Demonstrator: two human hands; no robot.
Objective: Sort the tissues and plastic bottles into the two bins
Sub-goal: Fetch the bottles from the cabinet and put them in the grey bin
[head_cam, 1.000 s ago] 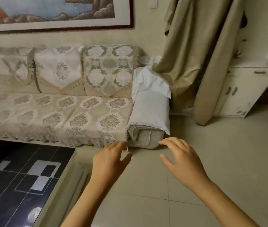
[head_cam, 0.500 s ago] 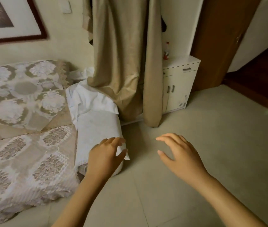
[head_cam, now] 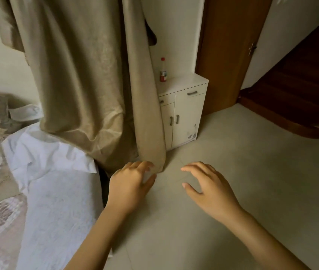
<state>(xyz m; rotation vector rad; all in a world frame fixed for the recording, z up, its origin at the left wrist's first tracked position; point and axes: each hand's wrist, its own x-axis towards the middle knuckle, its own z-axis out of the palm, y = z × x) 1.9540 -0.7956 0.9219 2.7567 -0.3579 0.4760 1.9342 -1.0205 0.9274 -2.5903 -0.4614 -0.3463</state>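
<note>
Both hands hung empty over the tiled floor [head_cam: 252,172], left hand [head_cam: 130,189] and right hand [head_cam: 211,189] with fingers loosely spread. No bins or tissues showed; one red-capped bottle [head_cam: 163,70] stood upright on the white cabinet [head_cam: 184,114], well ahead, nearer the right hand.

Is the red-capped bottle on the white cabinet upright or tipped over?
Upright. The bottle stands on its base on the cabinet top, near the curtain, red cap uppermost.

Beige curtain [head_cam: 84,75], white cabinet [head_cam: 184,114], red-capped bottle [head_cam: 163,72], brown door [head_cam: 230,51].
</note>
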